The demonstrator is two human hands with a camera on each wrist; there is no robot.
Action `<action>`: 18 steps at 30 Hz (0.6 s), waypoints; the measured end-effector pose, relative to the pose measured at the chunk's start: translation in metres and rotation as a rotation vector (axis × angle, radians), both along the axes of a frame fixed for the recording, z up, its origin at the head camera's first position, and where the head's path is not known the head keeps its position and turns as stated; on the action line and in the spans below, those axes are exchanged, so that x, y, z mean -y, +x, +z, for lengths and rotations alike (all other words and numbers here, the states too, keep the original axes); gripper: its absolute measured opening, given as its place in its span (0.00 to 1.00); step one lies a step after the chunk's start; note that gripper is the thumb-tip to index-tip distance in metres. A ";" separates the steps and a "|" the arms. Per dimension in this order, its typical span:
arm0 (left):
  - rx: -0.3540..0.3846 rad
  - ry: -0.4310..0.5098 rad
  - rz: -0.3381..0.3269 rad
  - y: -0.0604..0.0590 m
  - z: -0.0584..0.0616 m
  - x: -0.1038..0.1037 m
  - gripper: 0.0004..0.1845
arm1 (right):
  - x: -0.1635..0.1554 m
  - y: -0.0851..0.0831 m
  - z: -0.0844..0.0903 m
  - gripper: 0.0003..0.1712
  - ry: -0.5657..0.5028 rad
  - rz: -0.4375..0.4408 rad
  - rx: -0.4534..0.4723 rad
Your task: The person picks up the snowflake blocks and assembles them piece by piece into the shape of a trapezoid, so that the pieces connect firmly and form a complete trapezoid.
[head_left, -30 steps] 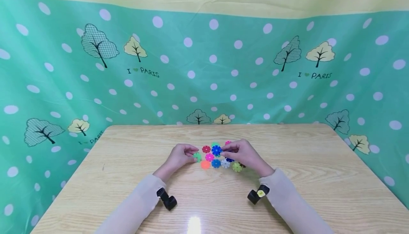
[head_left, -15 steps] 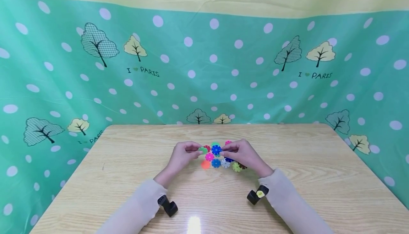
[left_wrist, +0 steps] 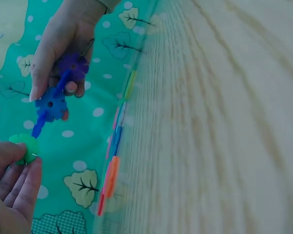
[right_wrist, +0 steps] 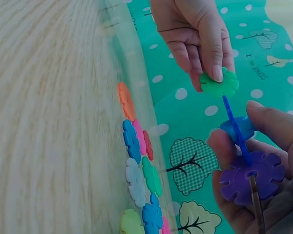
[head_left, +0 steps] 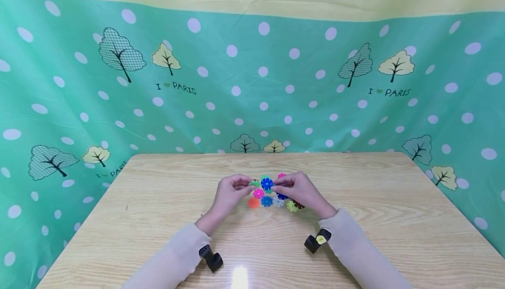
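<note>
Above the loose discs on the table (head_left: 355, 219), the left hand (head_left: 229, 194) pinches a green disc (right_wrist: 219, 83) just short of the joined blue and purple discs (right_wrist: 246, 161) gripped in the right hand (head_left: 298, 189), so slotting them together looks to need aligned notches.

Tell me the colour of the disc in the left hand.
Green disc, clearest in the right wrist view.

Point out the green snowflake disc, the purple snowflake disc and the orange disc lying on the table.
green plastic snowflake disc (right_wrist: 219, 84), right wrist view, its flat face.
purple plastic snowflake disc (right_wrist: 246, 178), right wrist view, the face left of its centre hole.
orange plastic disc (head_left: 253, 202), head view, its centre.
</note>
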State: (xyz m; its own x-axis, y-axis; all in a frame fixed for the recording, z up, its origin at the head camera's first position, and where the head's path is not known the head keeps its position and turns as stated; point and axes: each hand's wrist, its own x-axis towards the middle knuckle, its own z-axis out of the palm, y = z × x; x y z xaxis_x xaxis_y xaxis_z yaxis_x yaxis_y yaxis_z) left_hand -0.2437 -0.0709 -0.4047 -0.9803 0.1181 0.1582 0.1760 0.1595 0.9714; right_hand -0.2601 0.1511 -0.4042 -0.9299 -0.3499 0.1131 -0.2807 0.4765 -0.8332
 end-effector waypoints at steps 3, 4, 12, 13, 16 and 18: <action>-0.026 -0.021 0.000 0.007 0.011 -0.002 0.08 | 0.000 -0.001 -0.002 0.19 -0.004 0.001 -0.004; -0.036 -0.028 0.002 0.010 0.014 -0.003 0.07 | 0.000 -0.001 -0.002 0.20 -0.006 0.003 -0.007; -0.072 -0.038 -0.005 0.013 0.017 -0.006 0.06 | 0.000 -0.002 -0.004 0.20 -0.062 0.019 0.056; -0.075 -0.037 -0.006 0.012 0.017 -0.007 0.06 | 0.000 -0.002 -0.003 0.20 -0.079 0.017 0.080; -0.085 -0.033 -0.004 0.009 0.012 -0.008 0.06 | 0.000 -0.004 -0.004 0.21 -0.101 -0.011 0.139; -0.081 -0.021 -0.002 0.004 0.005 -0.008 0.06 | -0.001 -0.005 -0.004 0.21 -0.125 -0.040 0.192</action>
State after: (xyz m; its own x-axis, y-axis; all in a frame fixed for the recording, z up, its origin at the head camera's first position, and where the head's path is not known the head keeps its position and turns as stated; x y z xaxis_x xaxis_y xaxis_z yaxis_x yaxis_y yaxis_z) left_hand -0.2394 -0.0631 -0.4002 -0.9641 0.1239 0.2347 0.2544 0.1795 0.9503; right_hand -0.2646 0.1518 -0.4082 -0.9514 -0.3068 -0.0271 -0.0943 0.3737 -0.9228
